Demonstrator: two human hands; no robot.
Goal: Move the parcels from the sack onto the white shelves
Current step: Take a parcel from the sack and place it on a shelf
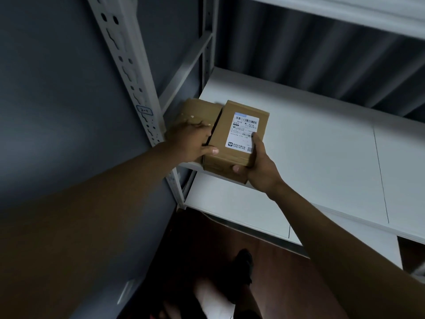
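Note:
A brown cardboard parcel (pixel 232 155) with a white shipping label on top lies at the front left corner of the white shelf (pixel 310 134), its near end over the shelf's edge. My right hand (pixel 257 166) grips its near right corner, thumb on the label. My left hand (pixel 190 143) holds its left side, thumb on the top edge. A second brown parcel (pixel 200 111) lies on the shelf just behind my left hand, touching the first one. The sack is out of view.
A white slotted upright (pixel 128 72) marked "2-1" stands left of the shelf, against a grey wall. A lower white shelf (pixel 241 210) sits below, another shelf above. My shoe (pixel 243 263) is on the dark wooden floor.

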